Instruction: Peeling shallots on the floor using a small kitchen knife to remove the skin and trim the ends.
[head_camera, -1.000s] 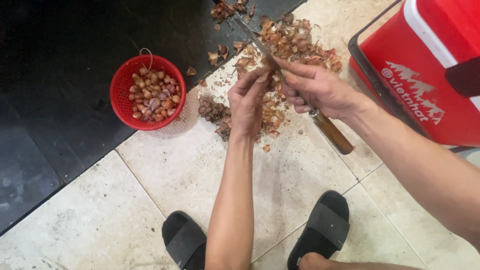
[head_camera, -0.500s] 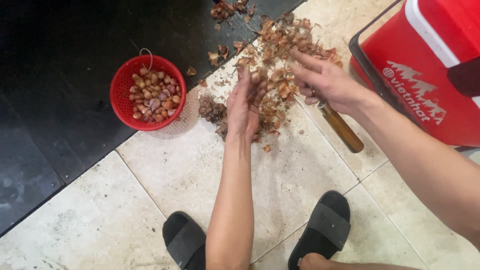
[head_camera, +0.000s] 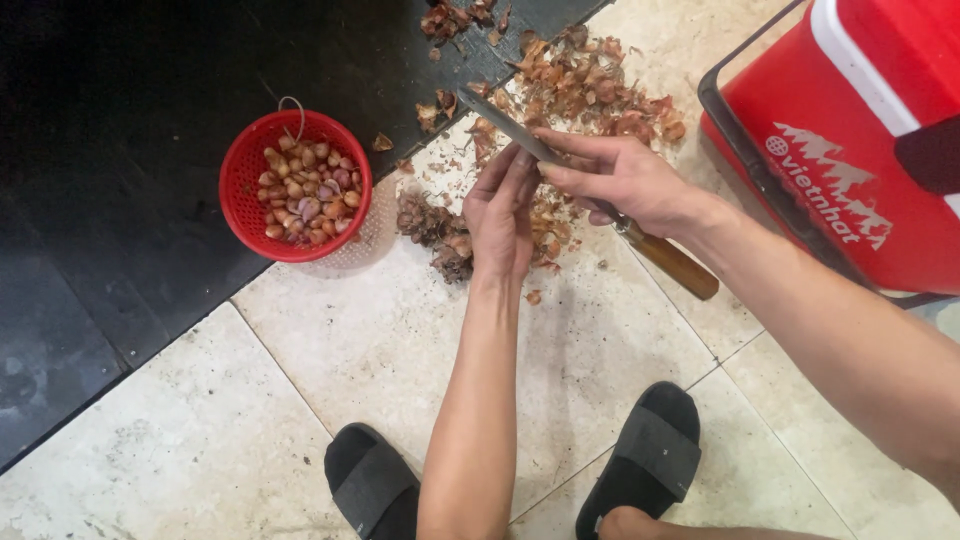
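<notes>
My right hand (head_camera: 625, 180) grips a knife with a brown wooden handle (head_camera: 672, 263). Its long blade (head_camera: 503, 124) points up and left across the fingertips of my left hand (head_camera: 503, 218). I see that hand from the back, with its fingers held together against the blade. Whatever lies under its fingers is hidden. Both hands hover over a heap of brown onion skins (head_camera: 590, 85) and a darker clump of trimmed roots (head_camera: 432, 225) on the tile floor. A round red basket (head_camera: 240, 215) of peeled shallots (head_camera: 305, 190) sits to the left of my left hand.
A red cooler box (head_camera: 850, 140) in a dark frame stands at the right. My feet in black sandals (head_camera: 645, 455) rest on the beige tiles (head_camera: 250, 400) at the bottom. The floor at left and top is black (head_camera: 100, 150). More skins lie scattered at the top (head_camera: 455, 18).
Half a second ago my left hand was spread over the heap and the knife was drawn aside to the right. Now the hands have come together, with the blade at my left fingertips.
</notes>
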